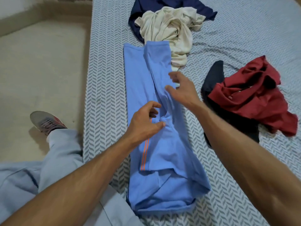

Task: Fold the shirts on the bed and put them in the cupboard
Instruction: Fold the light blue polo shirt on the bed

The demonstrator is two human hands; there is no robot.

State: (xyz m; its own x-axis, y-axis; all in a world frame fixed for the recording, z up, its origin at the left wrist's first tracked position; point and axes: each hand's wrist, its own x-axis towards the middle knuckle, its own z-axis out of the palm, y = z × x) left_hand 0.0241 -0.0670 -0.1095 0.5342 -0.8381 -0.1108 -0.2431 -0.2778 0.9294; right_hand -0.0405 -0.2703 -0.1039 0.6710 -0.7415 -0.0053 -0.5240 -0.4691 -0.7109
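Only the blue shirt [156, 111] is part-folded lengthwise under both loosely open, empty hands, left hand [145, 123] and right hand [182, 90], while beyond them cream shirt [169, 30], navy shirt [171, 5] and red shirt [250, 98] lie crumpled on the bed [105, 79]

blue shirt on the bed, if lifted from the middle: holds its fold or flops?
Probably flops: the blue shirt is thin cloth that already bunches and creases under the left hand and right hand. Likely light, since it lies flat without denting the bed. Its folded side panels look loose, so they would likely fall open unless supported from both ends.
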